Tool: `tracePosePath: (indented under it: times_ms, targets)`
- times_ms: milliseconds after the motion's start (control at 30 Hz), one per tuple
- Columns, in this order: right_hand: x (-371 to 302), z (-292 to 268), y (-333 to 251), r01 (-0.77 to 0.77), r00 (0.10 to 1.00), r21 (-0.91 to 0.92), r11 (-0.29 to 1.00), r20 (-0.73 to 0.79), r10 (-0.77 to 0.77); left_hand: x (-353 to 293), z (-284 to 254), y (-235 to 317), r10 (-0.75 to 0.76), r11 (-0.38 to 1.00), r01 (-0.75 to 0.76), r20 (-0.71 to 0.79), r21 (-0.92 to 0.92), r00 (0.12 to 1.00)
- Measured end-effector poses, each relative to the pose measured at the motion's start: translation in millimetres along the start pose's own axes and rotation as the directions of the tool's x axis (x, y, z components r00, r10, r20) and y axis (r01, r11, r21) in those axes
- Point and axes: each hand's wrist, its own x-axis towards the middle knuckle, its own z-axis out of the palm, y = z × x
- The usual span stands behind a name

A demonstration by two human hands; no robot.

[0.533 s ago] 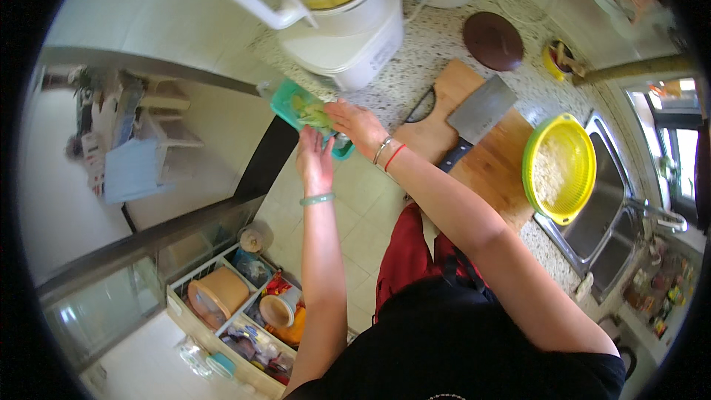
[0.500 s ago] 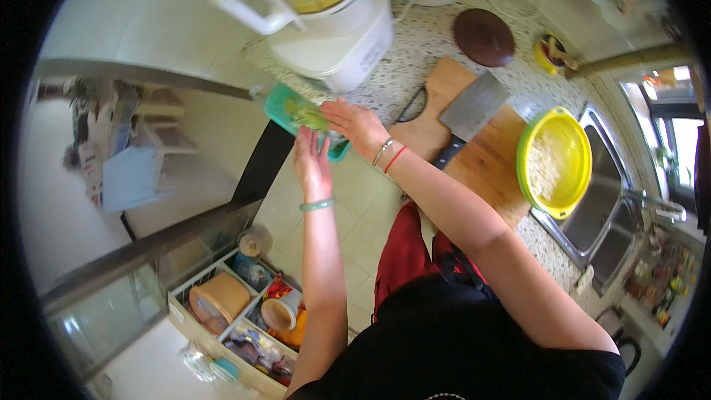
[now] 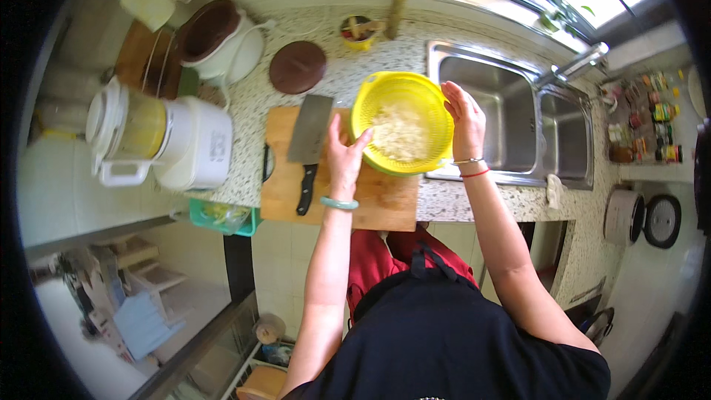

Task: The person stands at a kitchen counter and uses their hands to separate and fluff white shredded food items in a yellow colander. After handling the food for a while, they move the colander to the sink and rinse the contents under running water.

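A round yellow colander (image 3: 370, 107) with pale chopped food (image 3: 400, 133) in it rests half on a wooden cutting board (image 3: 337, 196) and half on the speckled counter beside the sink. My left hand (image 3: 344, 152) grips its left rim and wears a green bangle. Its right rim is held by my right hand (image 3: 463, 118), which has thin bracelets at the wrist. A cleaver (image 3: 309, 141) with a black handle lies on the board just left of my left hand.
A steel double sink (image 3: 511, 115) and tap (image 3: 578, 67) lie to the right. A white blender (image 3: 159, 141), a white pot (image 3: 222, 41), a brown lid (image 3: 297, 67) and a small yellow bowl (image 3: 359, 30) stand on the counter. A green tray (image 3: 222, 216) hangs over the counter edge.
Both hands have left the green tray at the counter edge and now hold the yellow colander. The view has swung right, toward the sink.
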Motion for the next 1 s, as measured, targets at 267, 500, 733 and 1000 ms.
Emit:
tracePosePath:
  times_ms: [267, 500, 733, 1000]
  targets:
    - [4.5, -53.2, 46.9, -0.172, 0.985, 0.040, 0.984, 0.013, 0.171, -6.9, 30.3, -14.9, 0.004, 1.000, -0.005, -0.063, -0.010, 0.998]
    - [15.2, -90.8, 13.0, -0.170, 0.985, 0.056, 0.984, -0.029, 0.172, -12.6, 76.2, 9.6, 0.146, 0.989, -0.146, 0.000, 0.010, 0.989]
    - [25.8, -203.1, -46.3, 0.141, 0.886, -0.606, 0.783, -0.276, -0.373, -21.3, 210.3, 34.8, 0.225, 0.969, -0.179, 0.321, -0.168, 0.920]
    - [13.3, -375.9, -128.5, -0.015, 0.653, -0.666, 0.746, -0.571, -0.497, -79.6, 429.0, 24.8, 0.289, 0.957, -0.227, 0.613, -0.178, 0.736]
